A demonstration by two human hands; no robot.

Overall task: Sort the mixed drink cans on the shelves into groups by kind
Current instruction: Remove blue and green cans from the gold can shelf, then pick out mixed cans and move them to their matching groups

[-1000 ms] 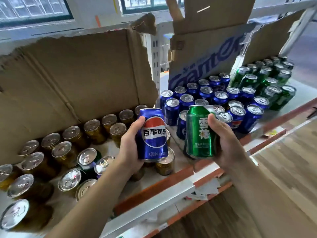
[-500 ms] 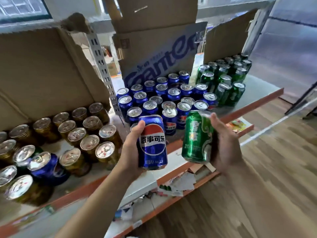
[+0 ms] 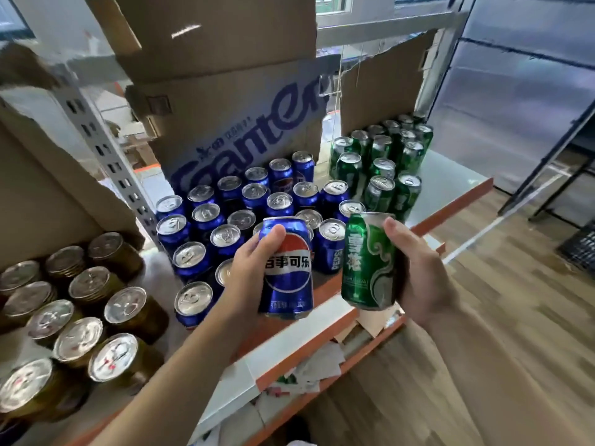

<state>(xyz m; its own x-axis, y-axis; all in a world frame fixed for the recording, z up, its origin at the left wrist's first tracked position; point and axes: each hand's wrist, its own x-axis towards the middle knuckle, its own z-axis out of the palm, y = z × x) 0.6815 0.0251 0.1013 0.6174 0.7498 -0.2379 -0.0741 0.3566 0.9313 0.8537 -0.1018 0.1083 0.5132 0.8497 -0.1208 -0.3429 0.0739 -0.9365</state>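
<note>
Blue shelf cans (image 3: 206, 217) crowd behind left grip (image 3: 249, 275) clasping Pepsi can (image 3: 288, 272), right grip (image 3: 421, 272) clasping green can (image 3: 367, 262).

The blue cylindrical metal can (image 3: 288, 268) in front carries a round emblem, red above and blue below, crossed by a white wavy band with dark blue characters. The green cylindrical metal can (image 3: 368, 262) beside it shows white characters and pale silvery-green curling swirls. The group of blue cans (image 3: 206, 217), the group of dark green cans (image 3: 380, 162) and the golden-brown cans (image 3: 125, 313) all have silver tops. The brown cardboard box (image 3: 244, 123) bears large blue letters. The shelf edge (image 3: 457, 204) is orange; the floor (image 3: 515, 317) has light brown wood grain.
</note>
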